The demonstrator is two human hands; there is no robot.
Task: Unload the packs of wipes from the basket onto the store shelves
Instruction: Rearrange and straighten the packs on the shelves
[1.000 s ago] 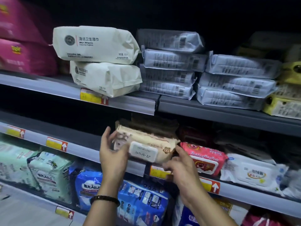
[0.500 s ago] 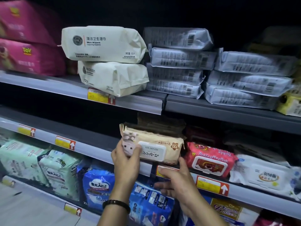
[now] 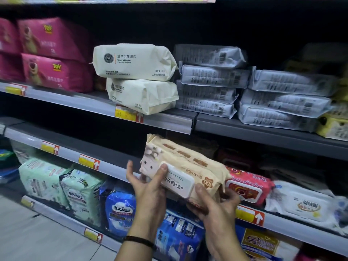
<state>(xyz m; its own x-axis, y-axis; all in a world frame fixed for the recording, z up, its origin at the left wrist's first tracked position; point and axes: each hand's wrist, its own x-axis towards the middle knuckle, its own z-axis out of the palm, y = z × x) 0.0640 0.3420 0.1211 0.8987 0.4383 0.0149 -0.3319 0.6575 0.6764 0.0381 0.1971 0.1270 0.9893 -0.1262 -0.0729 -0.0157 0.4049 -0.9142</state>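
Dark store shelving (image 3: 263,132) fills the view, three tiers visible. Top tier, left to right: big pink packs (image 3: 54,53) stacked far left, two cream packs (image 3: 135,63) one on the other, then two stacks of grey-white packs (image 3: 212,80), yellow packs (image 3: 333,127) at the far right edge. Bottom tier: green bags (image 3: 45,178) on the left, blue bags (image 3: 120,208) right of them. Tiled floor (image 3: 37,242) near left.

Beige pack of wipes (image 3: 190,166) sits at the front edge of the middle shelf (image 3: 113,167), tilted, left end higher, white flip lid facing the camera. Cannot tell whether it touches the shelf. Just right of it is a pink lidded pack (image 3: 248,187), then a white lidded pack (image 3: 301,202).

Left hand (image 3: 148,189) holds the beige pack's left end, thumb on its face beside the lid, one finger straight up and clear of it. Right hand (image 3: 216,206) grips the near right end from below, fingers curled under, thumb on the front.

Dark wristband (image 3: 139,240) on the left wrist. Yellow price tags (image 3: 88,162) with arrows along the shelf edges.
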